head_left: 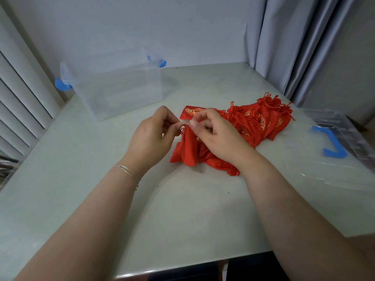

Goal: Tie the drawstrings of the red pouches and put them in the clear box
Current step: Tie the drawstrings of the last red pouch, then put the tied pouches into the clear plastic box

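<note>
While pinched by both hands (154, 136): drawstring (185, 125).

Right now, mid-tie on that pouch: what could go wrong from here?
1. The left hand and right hand pinch the drawstring right at the neck of the held pouch; a slip could leave the knot loose.
2. That pouch overlaps the pile of red pouches; lifting it may snag neighbouring cords.
3. The clear box sits apart on the far left, so a loosely tied pouch could open while being carried over.
</note>
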Tool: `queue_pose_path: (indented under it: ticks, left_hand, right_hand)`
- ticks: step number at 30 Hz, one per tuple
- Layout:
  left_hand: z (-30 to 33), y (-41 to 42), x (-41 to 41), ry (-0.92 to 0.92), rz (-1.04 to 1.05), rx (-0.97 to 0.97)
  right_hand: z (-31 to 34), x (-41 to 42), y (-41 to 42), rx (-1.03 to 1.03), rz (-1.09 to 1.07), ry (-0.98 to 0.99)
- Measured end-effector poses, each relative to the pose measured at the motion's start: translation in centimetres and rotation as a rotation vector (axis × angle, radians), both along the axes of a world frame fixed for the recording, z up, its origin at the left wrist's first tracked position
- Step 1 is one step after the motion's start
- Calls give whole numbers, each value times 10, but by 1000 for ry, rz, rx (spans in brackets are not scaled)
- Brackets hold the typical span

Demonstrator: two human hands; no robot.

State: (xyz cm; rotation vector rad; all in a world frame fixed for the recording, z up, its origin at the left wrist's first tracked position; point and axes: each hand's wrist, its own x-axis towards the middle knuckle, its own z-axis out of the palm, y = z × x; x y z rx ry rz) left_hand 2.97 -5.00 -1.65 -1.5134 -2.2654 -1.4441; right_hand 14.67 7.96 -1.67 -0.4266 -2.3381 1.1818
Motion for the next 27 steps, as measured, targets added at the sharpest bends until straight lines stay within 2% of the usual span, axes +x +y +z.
queue_pose_path:
  ticks: [2,4,6,9,11,15,18,23,27]
  left_hand:
    - [0,1,1,-47,-4,25]
    - [-2,3,3,-133,-40,46]
    - [-3,5,1,-147,-7,72]
    - [0,7,-20,-16,243,33]
    - [3,11,-35,85,351,-89]
    - [20,26,-63,268,464,-342]
    - [34,31,-98,393,620,-403]
    - [35,27,-139,446,721,-564]
    - [37,21,-149,590,710,-510]
  right_hand:
    - [-1,-1,-2,-78,68,-23]
    - [-7,-4,-2,-10,76,-57]
    - [-11,-6,3,36,-11,-1]
    - [-10,-6,13,109,-205,70]
    - [-13,-6,19,193,-301,44]
    - [-19,-8,16,346,-344,-48]
    - [-15,-6,13,388,-344,-52]
    - [-9,0,14,449,-262,-383]
    - [-3,5,20,386,-193,-608]
